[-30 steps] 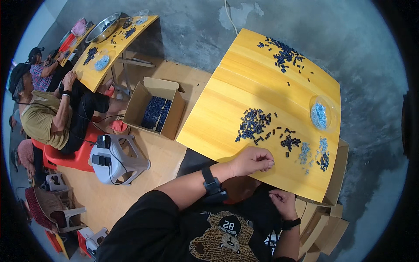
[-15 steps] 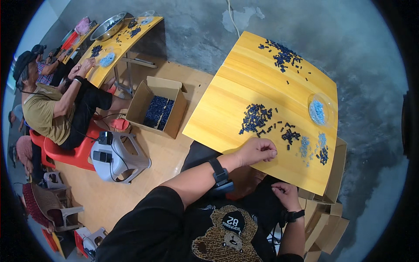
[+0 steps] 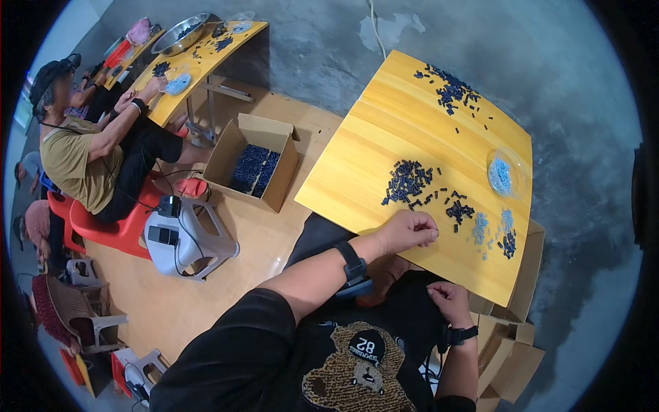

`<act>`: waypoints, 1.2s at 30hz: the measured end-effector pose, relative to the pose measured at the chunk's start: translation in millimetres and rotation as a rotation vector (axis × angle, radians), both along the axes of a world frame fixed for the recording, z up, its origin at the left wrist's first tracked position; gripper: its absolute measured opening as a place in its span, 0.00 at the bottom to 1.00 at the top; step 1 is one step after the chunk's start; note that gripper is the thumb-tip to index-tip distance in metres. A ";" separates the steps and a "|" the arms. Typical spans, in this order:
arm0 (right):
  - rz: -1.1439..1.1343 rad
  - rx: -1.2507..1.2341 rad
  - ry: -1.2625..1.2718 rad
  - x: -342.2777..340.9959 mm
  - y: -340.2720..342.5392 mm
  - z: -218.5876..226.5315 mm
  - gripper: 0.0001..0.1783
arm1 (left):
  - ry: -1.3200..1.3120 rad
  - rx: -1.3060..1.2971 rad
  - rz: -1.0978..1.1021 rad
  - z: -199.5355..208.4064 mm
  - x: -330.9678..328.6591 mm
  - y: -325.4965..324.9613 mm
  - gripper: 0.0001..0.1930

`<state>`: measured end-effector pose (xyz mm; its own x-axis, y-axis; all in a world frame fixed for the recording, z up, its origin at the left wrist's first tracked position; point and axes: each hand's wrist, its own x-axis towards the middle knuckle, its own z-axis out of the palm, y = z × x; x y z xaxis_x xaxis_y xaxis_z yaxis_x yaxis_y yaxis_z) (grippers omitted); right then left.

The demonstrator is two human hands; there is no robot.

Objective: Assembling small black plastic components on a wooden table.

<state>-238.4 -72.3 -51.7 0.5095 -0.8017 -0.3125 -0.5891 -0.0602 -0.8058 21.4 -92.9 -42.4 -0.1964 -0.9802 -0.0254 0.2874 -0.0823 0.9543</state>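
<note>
Our left hand (image 3: 410,232) and right hand (image 3: 447,302) are apart from each other in the head view. The left is over the near edge of the yellow table (image 3: 357,151), its fingers curled inward; we cannot tell whether thumb and fingertips meet or pinch some small piece. At its 5 o'clock, our right hand is near our lap, just off the table edge, its fingers bent; we cannot tell whether it holds anything. Each wrist wears a dark strap (image 3: 353,264).

Taking clock directions from our left hand, we see the main heap of dark parts (image 3: 406,182) near at 12 o'clock and a smaller dark cluster (image 3: 458,211) at 2. Some clear pieces (image 3: 480,226) lie at 3, with a mixed group (image 3: 508,237) of clear and dark pieces just beyond them. A clear dish (image 3: 501,176) of pale blue pieces sits farther out at 2, and another dark heap (image 3: 452,89) spreads toward the far edge, between 12 and 1.

Down on the floor at 10 o'clock we have an open cardboard box (image 3: 281,182) of dark parts, and at 9 a pale plastic stool (image 3: 185,240) carrying small black devices. Beyond them a co-worker (image 3: 82,161) sits at another yellow table (image 3: 211,62).
</note>
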 end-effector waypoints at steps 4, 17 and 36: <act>-0.005 0.006 0.020 0.4 3.0 1.2 0.08 | -0.007 0.015 0.002 -0.3 -1.5 0.6 0.09; 0.187 0.007 0.001 7.8 -1.1 52.7 0.10 | 0.014 0.022 -0.022 2.3 2.6 1.6 0.09; -0.123 -0.425 0.209 40.5 -52.9 51.1 0.07 | -0.013 0.003 -0.041 6.2 7.2 2.4 0.09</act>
